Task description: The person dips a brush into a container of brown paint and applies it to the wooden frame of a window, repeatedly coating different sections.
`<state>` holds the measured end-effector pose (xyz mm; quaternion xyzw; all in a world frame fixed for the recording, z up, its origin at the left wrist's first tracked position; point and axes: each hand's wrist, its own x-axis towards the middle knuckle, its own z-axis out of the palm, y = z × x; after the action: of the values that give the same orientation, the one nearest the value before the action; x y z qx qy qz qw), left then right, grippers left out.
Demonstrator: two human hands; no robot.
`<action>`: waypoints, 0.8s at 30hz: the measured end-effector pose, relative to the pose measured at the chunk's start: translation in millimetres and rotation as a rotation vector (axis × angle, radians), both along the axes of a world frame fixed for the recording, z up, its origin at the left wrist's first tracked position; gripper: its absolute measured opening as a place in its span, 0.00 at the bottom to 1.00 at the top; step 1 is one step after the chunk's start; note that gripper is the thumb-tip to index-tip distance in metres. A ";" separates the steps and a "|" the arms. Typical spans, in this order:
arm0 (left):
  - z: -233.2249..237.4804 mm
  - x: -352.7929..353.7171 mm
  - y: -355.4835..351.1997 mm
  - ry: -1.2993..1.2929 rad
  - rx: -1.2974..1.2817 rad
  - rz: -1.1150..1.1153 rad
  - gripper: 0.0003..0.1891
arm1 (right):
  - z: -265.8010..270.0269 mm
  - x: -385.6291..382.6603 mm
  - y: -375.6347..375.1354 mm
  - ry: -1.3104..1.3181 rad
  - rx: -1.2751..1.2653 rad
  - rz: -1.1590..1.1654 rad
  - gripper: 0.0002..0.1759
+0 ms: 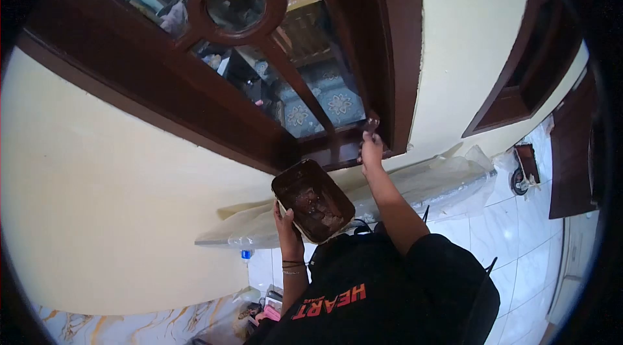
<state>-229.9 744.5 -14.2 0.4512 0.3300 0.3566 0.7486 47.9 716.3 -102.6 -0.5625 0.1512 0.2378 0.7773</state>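
Note:
My left hand (288, 227) grips the left side of a rectangular tub (313, 201), tilted and coated inside with dark brown paint. Up at the lower right corner of the brown window frame (402, 53), my right hand (371, 152) is closed on a small brush (372, 123), whose tip is at the frame's inner edge. Most of the brush is hidden by my fingers or blends into the brown wood. The glass pane (324, 95) beside it shows a patterned blue surface.
Plastic sheeting (428, 183) lies along the wall's foot. A second brown frame (519, 95) is at the right. On the tiled floor (513, 228) stand a brown-stained container (527, 162), a blue-capped bottle (246, 255) and assorted items near a pink object (269, 312).

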 end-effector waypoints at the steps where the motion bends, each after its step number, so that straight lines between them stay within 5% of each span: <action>1: -2.0 -2.0 1.8 0.015 0.004 0.011 0.39 | 12.9 -4.9 -4.3 -0.037 0.086 0.033 0.12; 4: -1.6 0.0 6.4 0.011 0.030 0.007 0.39 | 78.2 -21.5 -15.9 -0.068 0.229 0.100 0.12; 9: 8.7 10.4 2.7 -0.008 0.014 -0.017 0.39 | 101.2 -28.4 -20.5 -0.162 0.312 0.053 0.14; 14: 1.5 11.2 2.1 0.013 0.007 -0.017 0.40 | 142.6 -8.7 -18.8 -0.988 -0.126 -0.262 0.21; 24: 13.1 20.8 -0.2 0.015 0.004 -0.050 0.40 | 254.8 30.4 2.7 -1.024 0.251 -0.213 0.22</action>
<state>-209.1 744.3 -1.1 0.4635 0.3236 0.3350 0.7538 78.3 719.1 152.2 -0.4909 -0.2204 -0.1307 0.8327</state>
